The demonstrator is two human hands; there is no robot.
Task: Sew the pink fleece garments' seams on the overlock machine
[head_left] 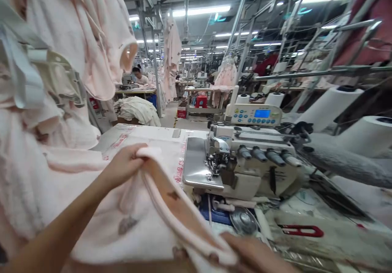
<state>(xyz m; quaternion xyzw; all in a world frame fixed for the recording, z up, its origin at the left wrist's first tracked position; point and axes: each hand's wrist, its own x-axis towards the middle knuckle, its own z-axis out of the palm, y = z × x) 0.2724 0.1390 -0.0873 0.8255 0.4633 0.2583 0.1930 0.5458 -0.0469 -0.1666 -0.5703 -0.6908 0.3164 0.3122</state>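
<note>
A pale pink fleece garment [134,224] with small brown prints lies across the table in front of me. My left hand [124,165] is closed on its folded edge near the far end, fingers pinching the cloth. My right hand [254,254] sits at the bottom edge and grips the near end of the same folded edge, so the seam runs taut between both hands. Just right of the cloth stands a cream overlock sewing machine [245,163] with its presser foot [216,160] above a metal plate.
More pink garments [76,32] hang at the left. A control panel [254,114] tops the machine, and white rolls [330,101] lie at the right. Red-handled snips [301,231] rest near the machine. Another person [139,76] works at a far table.
</note>
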